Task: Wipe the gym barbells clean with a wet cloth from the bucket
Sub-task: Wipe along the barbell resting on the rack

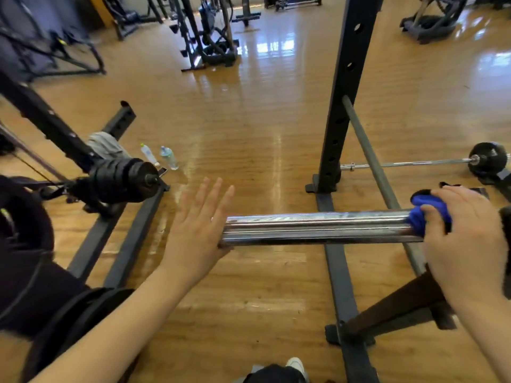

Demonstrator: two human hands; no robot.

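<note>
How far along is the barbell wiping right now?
Midway on this one, it seems. The right hand grips a blue cloth wrapped round the chrome sleeve at its inner end, while the left hand lies flat against the sleeve's tip. Whether the bare stretch between them is clean can't be judged. Another barbell on the floor is untouched. No bucket is in view.

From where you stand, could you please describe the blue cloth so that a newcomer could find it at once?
Start at the tall black rack upright right of centre, then drop to the chrome barbell sleeve lying across the foreground. At its right end the right hand grips the blue cloth bunched round the sleeve. It is the only bright blue thing among black steel and chrome.
</note>
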